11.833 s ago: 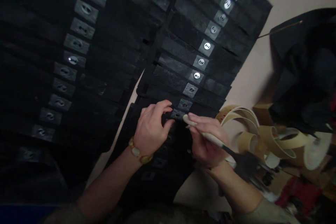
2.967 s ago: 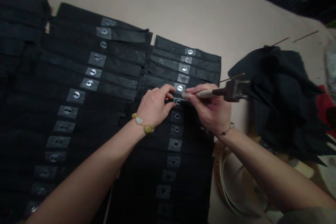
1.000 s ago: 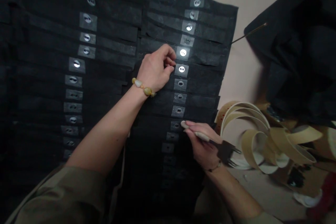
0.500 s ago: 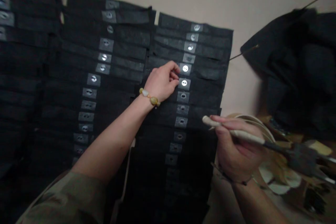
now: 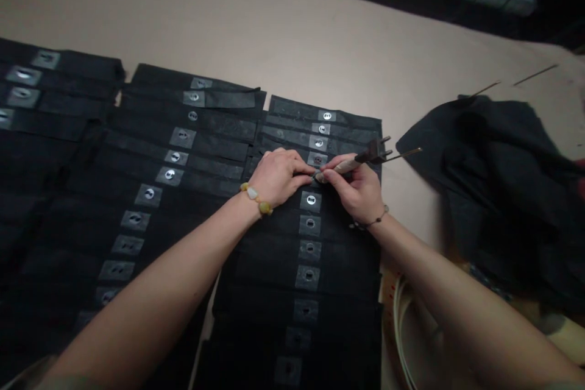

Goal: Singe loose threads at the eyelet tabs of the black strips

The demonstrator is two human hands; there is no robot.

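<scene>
Tool (image 5: 345, 166) pinched in my right hand (image 5: 354, 186), its pale handle held between thumb and fingers, a two-pin plug (image 5: 375, 150) jutting from its rear end. My right hand has just come back in from the lower right, and the tool's tip now meets the fingertips (image 5: 311, 175) of my left hand (image 5: 278, 177), at the lower edge of a grey tab (image 5: 317, 159) with a small slotted hole. That tab sits on a black strip (image 5: 342, 244) in the right-hand stack. My left hand lies curled on the strip; whether it pinches anything I cannot tell. More tabs run in a line down the stack. A second stack (image 5: 205, 155) lies just beside it to the left, and both rest on a beige table (image 5: 228, 30). A heap of black cloth (image 5: 484, 158) lies to the right, with pale coiled strips (image 5: 402, 329) below it.
</scene>
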